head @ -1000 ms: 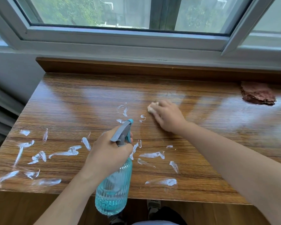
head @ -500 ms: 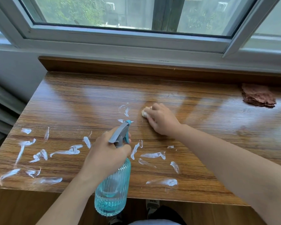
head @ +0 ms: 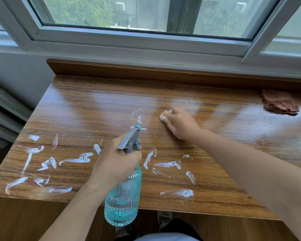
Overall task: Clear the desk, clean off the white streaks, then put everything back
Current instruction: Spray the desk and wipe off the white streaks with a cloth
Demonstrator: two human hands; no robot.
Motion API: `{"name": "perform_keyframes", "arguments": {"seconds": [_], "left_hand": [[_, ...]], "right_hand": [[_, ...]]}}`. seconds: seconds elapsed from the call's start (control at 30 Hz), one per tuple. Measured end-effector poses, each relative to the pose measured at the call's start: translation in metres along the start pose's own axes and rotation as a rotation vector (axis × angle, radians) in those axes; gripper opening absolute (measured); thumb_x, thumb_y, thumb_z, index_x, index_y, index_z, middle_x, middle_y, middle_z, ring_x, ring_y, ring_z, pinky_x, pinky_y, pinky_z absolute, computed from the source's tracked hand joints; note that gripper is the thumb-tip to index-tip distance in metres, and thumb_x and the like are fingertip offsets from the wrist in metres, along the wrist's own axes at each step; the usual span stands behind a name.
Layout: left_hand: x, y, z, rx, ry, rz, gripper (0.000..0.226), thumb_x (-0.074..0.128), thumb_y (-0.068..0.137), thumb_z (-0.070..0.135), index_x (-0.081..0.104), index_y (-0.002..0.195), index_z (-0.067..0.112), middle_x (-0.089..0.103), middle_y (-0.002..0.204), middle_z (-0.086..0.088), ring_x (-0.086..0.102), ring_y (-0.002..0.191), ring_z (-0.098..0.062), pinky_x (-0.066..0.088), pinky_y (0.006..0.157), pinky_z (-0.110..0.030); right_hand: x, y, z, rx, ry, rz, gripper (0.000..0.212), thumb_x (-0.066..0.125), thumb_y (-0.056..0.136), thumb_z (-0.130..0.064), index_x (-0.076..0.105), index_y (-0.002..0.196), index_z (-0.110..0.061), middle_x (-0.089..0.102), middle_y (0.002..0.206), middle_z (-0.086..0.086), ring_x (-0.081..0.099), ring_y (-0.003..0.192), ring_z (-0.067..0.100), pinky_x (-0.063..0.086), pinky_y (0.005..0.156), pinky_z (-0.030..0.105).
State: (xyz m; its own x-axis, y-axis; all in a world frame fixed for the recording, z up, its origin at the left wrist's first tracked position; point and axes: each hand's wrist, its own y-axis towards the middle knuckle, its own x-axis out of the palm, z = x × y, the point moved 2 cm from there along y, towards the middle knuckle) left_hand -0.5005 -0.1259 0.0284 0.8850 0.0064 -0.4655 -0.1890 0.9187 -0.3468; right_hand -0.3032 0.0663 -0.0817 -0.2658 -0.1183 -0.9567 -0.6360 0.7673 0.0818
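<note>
L hand [head: 114,160] grips 1 spray bottle [head: 122,197] | R hand [head: 180,125] presses 1 wad [head: 164,116] | 1 brown cloth [head: 279,105]

Bare forearms [head: 250,173], no sleeves, lettered sneaker [head: 164,219]

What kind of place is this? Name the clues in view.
Probably a room in a home: a wooden desk pushed under a window facing greenery, with a spray bottle in use for cleaning.
</note>
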Motion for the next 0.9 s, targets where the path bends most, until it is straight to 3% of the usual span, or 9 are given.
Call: {"name": "perform_keyframes", "arguments": {"seconds": [0.1, 0.2, 0.27, 0.37, 0.47, 0.57, 0.7, 0.8, 0.9], "left_hand": [[0.000, 0.001, -0.001, -0.007, -0.012, 0.007, 0.026, 0.058, 0.089, 0.007, 0.064, 0.086, 0.033, 0.046, 0.047, 0.018, 0.039, 0.044, -0.007, 0.037, 0.056, -0.029], [-0.001, 0.003, -0.003, -0.003, -0.007, 0.011, 0.036, 0.058, 0.088, 0.006, 0.058, 0.074, 0.040, 0.046, 0.046, 0.018, 0.038, 0.043, -0.007, 0.036, 0.055, -0.029], [-0.002, 0.004, -0.003, 0.010, -0.006, 0.011, 0.028, 0.059, 0.088, 0.007, 0.061, 0.081, 0.035, 0.048, 0.048, 0.018, 0.039, 0.045, -0.008, 0.038, 0.057, -0.030], [-0.004, 0.005, -0.004, 0.021, 0.007, 0.020, 0.019, 0.058, 0.088, 0.008, 0.066, 0.092, 0.025, 0.053, 0.052, 0.018, 0.041, 0.043, -0.006, 0.039, 0.058, -0.029], [-0.006, 0.004, -0.006, 0.030, 0.004, 0.022, 0.019, 0.059, 0.087, 0.008, 0.065, 0.092, 0.025, 0.058, 0.064, 0.005, 0.037, 0.045, -0.008, 0.038, 0.058, -0.032], [-0.009, 0.006, -0.013, 0.012, 0.017, 0.025, 0.018, 0.059, 0.087, 0.009, 0.064, 0.095, 0.024, 0.047, 0.068, -0.003, 0.034, 0.052, -0.014, 0.037, 0.058, -0.037], [-0.010, 0.008, -0.018, 0.021, 0.057, 0.034, 0.018, 0.059, 0.087, 0.009, 0.060, 0.106, 0.011, 0.037, 0.068, -0.002, 0.030, 0.056, -0.017, 0.032, 0.058, -0.039], [-0.011, 0.008, -0.020, 0.013, 0.063, 0.047, 0.021, 0.058, 0.087, 0.009, 0.061, 0.109, 0.008, 0.036, 0.066, -0.002, 0.030, 0.056, -0.017, 0.031, 0.058, -0.039], [-0.010, 0.009, -0.018, -0.009, 0.060, 0.038, 0.024, 0.059, 0.084, 0.013, 0.062, 0.107, 0.009, 0.041, 0.070, -0.014, 0.031, 0.057, -0.018, 0.033, 0.059, -0.039]], "right_hand": [[0.006, 0.026, -0.010, 0.209, 0.046, 0.047, 0.030, 0.048, 0.104, -0.035, 0.067, 0.122, -0.019, 0.053, 0.105, 0.004, 0.053, 0.101, 0.028, 0.043, 0.078, 0.035], [0.006, -0.009, -0.039, 0.024, 0.181, -0.070, 0.032, 0.059, 0.100, -0.033, 0.070, 0.127, -0.020, 0.053, 0.097, -0.004, 0.050, 0.089, 0.014, 0.042, 0.072, 0.029], [0.002, -0.036, -0.038, -0.078, 0.244, -0.123, 0.033, 0.066, 0.096, -0.031, 0.072, 0.127, -0.022, 0.057, 0.093, -0.005, 0.054, 0.081, 0.012, 0.048, 0.068, 0.030], [-0.007, -0.024, -0.017, -0.078, 0.202, -0.167, 0.033, 0.066, 0.093, -0.031, 0.074, 0.124, -0.022, 0.060, 0.090, -0.004, 0.057, 0.076, 0.015, 0.049, 0.065, 0.034], [-0.022, 0.012, -0.010, -0.013, 0.234, 0.016, 0.022, 0.064, 0.097, -0.030, 0.079, 0.104, -0.017, 0.063, 0.082, 0.001, 0.055, 0.072, 0.015, 0.042, 0.064, 0.031], [-0.029, 0.042, 0.010, 0.150, 0.233, 0.201, 0.026, 0.061, 0.099, -0.030, 0.075, 0.118, -0.019, 0.061, 0.093, 0.002, 0.056, 0.085, 0.018, 0.043, 0.074, 0.030], [-0.012, 0.045, 0.021, 0.220, 0.054, 0.049, 0.037, 0.057, 0.101, -0.033, 0.065, 0.134, -0.021, 0.059, 0.115, 0.009, 0.053, 0.111, 0.032, 0.046, 0.094, 0.043], [-0.002, 0.015, -0.003, 0.015, 0.087, 0.010, 0.032, 0.058, 0.099, -0.030, 0.066, 0.129, -0.023, 0.058, 0.103, 0.004, 0.055, 0.094, 0.025, 0.050, 0.081, 0.040], [-0.002, -0.033, -0.033, -0.231, 0.158, -0.108, 0.030, 0.061, 0.098, -0.029, 0.070, 0.124, -0.021, 0.057, 0.091, -0.006, 0.050, 0.081, 0.012, 0.043, 0.070, 0.025]]}}
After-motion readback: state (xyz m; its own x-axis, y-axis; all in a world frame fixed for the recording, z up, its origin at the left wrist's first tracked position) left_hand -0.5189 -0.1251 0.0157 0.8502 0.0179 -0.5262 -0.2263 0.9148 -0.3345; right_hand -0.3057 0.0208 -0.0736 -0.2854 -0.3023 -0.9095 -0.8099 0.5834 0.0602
